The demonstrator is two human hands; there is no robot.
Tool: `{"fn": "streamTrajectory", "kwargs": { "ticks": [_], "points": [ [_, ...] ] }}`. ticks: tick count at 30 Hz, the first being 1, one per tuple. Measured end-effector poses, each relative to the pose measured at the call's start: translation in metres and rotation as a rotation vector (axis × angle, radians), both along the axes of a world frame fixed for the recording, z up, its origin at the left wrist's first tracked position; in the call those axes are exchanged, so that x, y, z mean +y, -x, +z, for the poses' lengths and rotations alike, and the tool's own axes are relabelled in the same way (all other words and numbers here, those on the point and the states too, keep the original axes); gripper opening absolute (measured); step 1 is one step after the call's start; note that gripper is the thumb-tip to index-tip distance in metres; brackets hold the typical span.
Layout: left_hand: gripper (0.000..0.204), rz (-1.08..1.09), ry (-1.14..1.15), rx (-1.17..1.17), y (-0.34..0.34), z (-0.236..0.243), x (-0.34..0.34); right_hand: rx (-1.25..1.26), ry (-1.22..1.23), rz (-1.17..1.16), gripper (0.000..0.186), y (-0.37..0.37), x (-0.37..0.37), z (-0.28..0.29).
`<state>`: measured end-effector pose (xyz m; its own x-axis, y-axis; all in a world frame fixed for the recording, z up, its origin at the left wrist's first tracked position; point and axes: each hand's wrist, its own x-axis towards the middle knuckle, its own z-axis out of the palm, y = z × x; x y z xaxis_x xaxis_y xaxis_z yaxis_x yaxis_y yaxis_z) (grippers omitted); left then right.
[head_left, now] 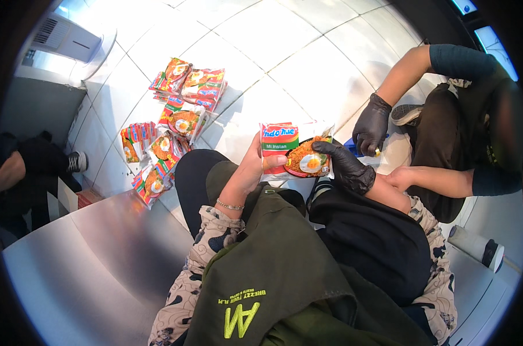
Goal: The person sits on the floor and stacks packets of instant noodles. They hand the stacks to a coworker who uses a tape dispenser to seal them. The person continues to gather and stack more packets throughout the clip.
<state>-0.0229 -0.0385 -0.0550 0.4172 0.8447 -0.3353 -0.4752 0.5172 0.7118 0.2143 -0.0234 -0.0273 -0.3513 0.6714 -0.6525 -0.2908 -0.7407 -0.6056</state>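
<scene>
I grip a red, white and green instant-noodle packet [290, 144] upright in front of my lap. My bare left hand [255, 161] is closed on its left side, thumb across the front. My right hand [348, 167], in a black glove, pinches its right side. Beyond my left hand, several similar packets [180, 118] lie in loose piles on the white tiled floor [273, 63].
A co-worker crouches at right; their gloved hand [371, 127] holds something small above a blue object [351, 147], their bare hand [405, 177] beside my forearm. Another person's leg [25, 179] is at left. Around are an appliance [62, 43], curved metal surface [82, 254] and cylinder [469, 245].
</scene>
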Motion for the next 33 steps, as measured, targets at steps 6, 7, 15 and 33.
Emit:
{"fn": "streamTrajectory", "kwargs": {
  "ticks": [6, 7, 15, 33],
  "points": [
    [0.075, -0.016, -0.016, 0.084, -0.033, 0.001, 0.008, 0.050, 0.010, -0.018, 0.043, -0.023, -0.005, 0.007],
    [0.073, -0.060, 0.001, 0.069, -0.040, -0.005, 0.010, 0.043, 0.013, -0.051, 0.043, -0.029, -0.010, 0.003],
    [0.076, -0.333, 0.032, 0.145, -0.082, -0.031, 0.050, 0.145, 0.092, -0.292, 0.050, -0.065, -0.028, -0.018],
    [0.082, -0.584, 0.065, 0.229, -0.132, -0.052, 0.107, 0.230, 0.102, -0.456, 0.049, -0.098, -0.028, -0.080]
  ]
}}
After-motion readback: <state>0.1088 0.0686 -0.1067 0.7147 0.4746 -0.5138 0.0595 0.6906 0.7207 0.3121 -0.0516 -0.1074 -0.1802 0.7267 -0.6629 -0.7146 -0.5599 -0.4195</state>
